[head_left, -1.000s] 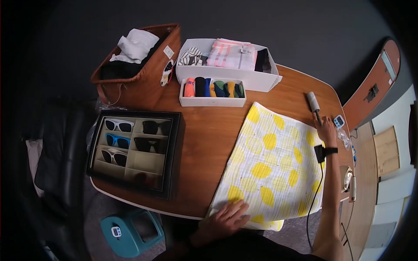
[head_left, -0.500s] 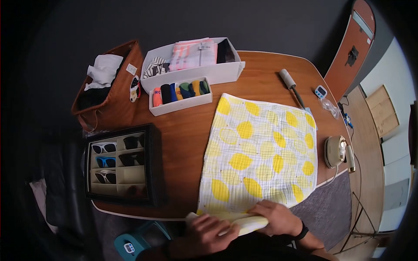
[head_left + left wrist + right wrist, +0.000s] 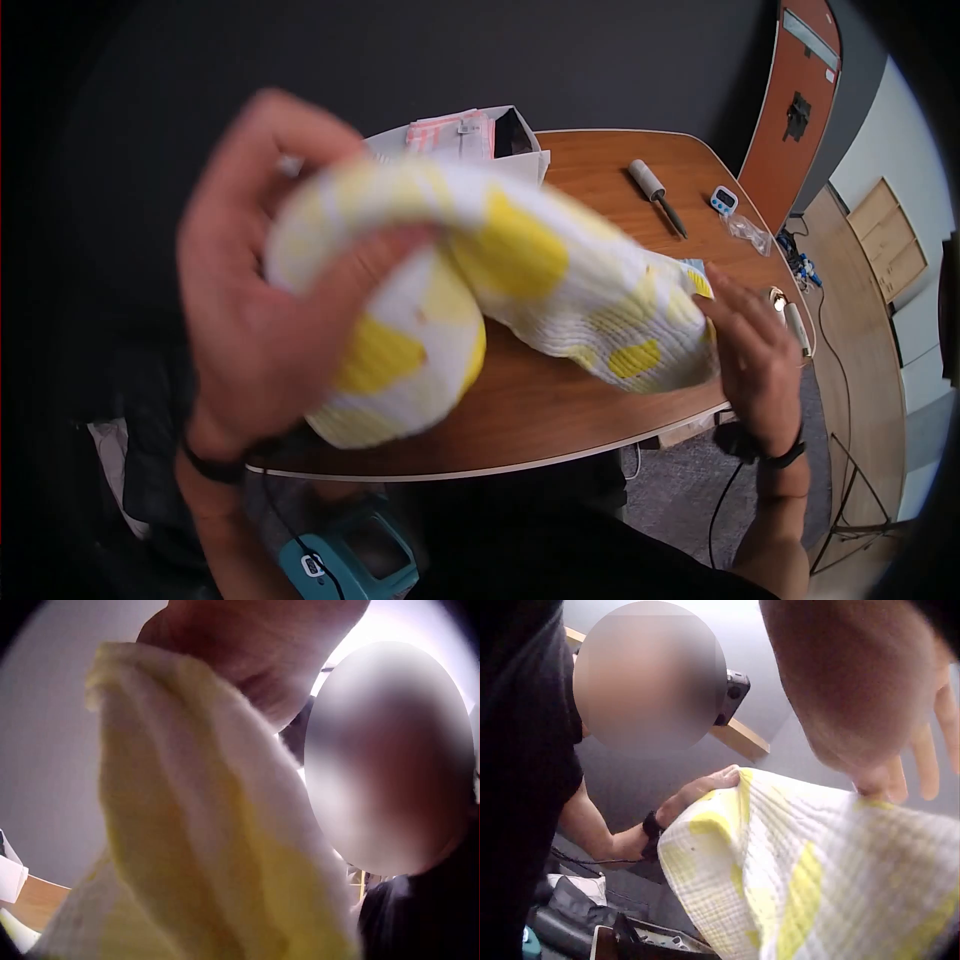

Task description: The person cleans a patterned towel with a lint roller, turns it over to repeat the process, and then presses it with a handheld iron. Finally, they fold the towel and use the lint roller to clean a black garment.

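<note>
A white muslin cloth (image 3: 520,250) with yellow lemon prints is lifted off the table and stretched between both hands. My left hand (image 3: 255,300) is raised high and close to the camera, blurred, gripping one end with the thumb over the fabric. From there the cloth drapes and folds over itself, filling the left wrist view. At the other end, my right hand (image 3: 755,355) pinches the edge low near the table's right side. In the right wrist view, its thumb presses the cloth's upper edge while the other fingers extend beyond.
A lint roller (image 3: 648,178), a small timer (image 3: 724,200) and crumpled clear plastic (image 3: 748,234) lie on the wooden table (image 3: 590,155). A white box (image 3: 522,168) with folded fabric stands behind the cloth. Below the front edge is a teal stool (image 3: 345,560). A cable hangs from each wrist.
The cloth, flat on the table before, has been lifted by both hands. My left hand rose up and left with one end; the right moved outward to the right. The sunglasses case and basket are now hidden.
</note>
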